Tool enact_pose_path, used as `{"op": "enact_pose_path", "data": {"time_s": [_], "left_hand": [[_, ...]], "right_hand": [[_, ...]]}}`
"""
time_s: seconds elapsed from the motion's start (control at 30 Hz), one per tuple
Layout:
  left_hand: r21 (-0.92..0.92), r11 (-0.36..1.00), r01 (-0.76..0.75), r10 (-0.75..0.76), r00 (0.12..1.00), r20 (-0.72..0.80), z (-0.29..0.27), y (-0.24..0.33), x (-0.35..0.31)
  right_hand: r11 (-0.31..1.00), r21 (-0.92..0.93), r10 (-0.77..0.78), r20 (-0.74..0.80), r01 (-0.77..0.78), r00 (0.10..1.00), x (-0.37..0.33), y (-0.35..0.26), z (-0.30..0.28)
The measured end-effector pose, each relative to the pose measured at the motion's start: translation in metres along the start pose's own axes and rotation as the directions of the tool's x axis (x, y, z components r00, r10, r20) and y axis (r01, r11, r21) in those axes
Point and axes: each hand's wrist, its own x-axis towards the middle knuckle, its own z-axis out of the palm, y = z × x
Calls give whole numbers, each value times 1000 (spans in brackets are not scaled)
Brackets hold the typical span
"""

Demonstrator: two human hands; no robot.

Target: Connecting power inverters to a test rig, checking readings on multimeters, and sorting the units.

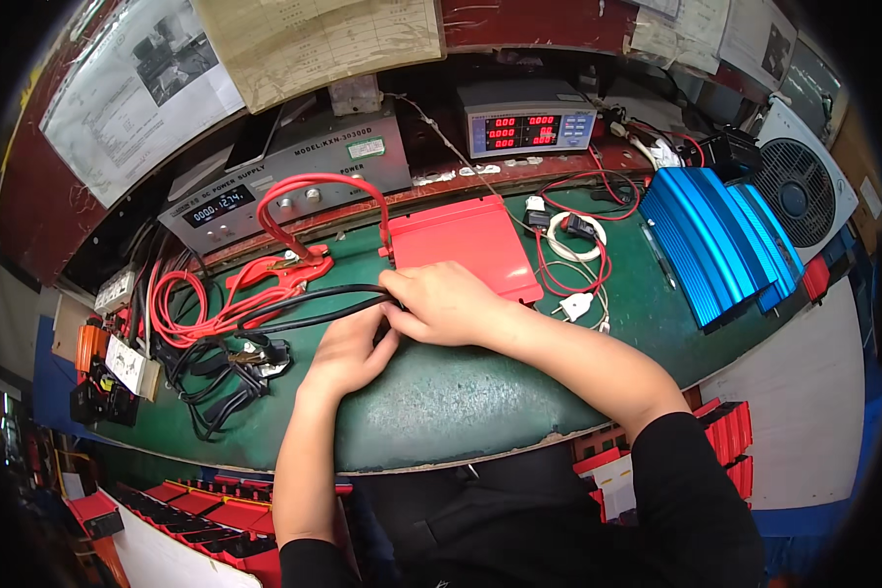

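A red box-shaped device (461, 245) lies on the green bench, with a red cable (328, 180) arching onto its far left corner. At its near left corner, my right hand (446, 306) is closed on the end of a black cable (314, 296). My left hand (348, 353) is just below, its fingers curled against the same cable and meeting the right fingertips. The cable's end is hidden under my fingers. To the left lie red clamps (289, 269), coiled red cable (181, 309) and a black clamp (263, 358).
A grey power supply (284, 162) and a meter with red digits (527, 127) stand behind. On the right are a white plug (575, 307), blue finned housings (701, 245) and a fan (799, 186). Power sockets (132, 367) sit at the left; red units (206, 510) lie below the bench edge.
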Motion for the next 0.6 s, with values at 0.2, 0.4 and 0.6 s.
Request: {"op": "enact_pose_path", "data": {"time_s": [0.2, 0.4, 0.6], "left_hand": [[-33, 998, 46, -45, 999, 12, -3, 4, 2], [-41, 995, 94, -93, 995, 27, -3, 6, 1], [-42, 992, 120, -119, 993, 29, -3, 8, 3]], "right_hand": [[1000, 22, -12, -31, 13, 999, -1, 1, 2], [999, 25, -19, -27, 20, 999, -1, 2, 2], [999, 49, 3, -13, -3, 1000, -1, 2, 1]]}}
